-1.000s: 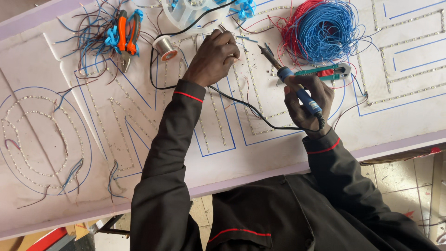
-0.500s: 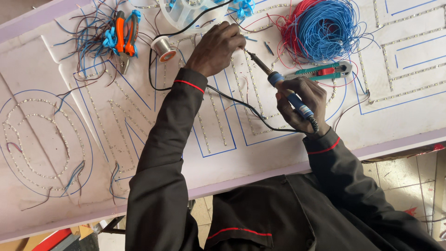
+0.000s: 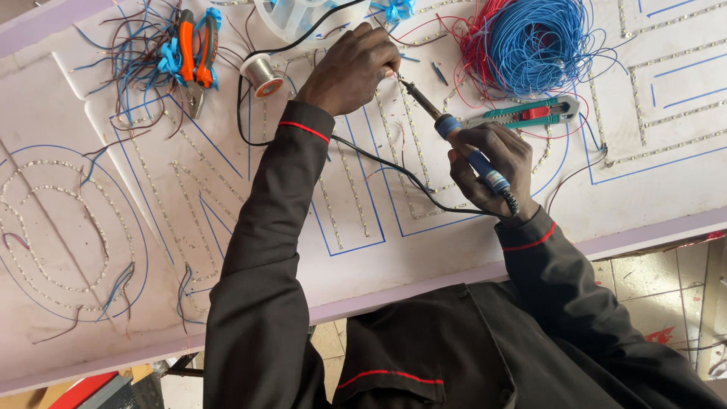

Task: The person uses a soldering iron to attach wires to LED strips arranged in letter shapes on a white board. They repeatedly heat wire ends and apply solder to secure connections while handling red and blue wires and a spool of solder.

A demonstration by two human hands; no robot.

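The right hand (image 3: pixel 488 163) is closed in a fist around the blue grip of a soldering iron (image 3: pixel 454 136). The iron's long axis runs on a slant from that hand up and toward the left hand (image 3: pixel 352 68), with the metal tip at the left hand's fingertips. The left hand is curled with fingers pinched together at that spot on the white board (image 3: pixel 91 227); whether it pinches a wire or solder is too small to tell. The iron's black cord (image 3: pixel 379 159) trails from the right hand under the left forearm. Beyond the left hand lies a solder spool (image 3: pixel 261 74); past the iron's tip, a wire coil (image 3: pixel 534 42). A green cutter (image 3: pixel 526 113) lies just beyond the right hand.
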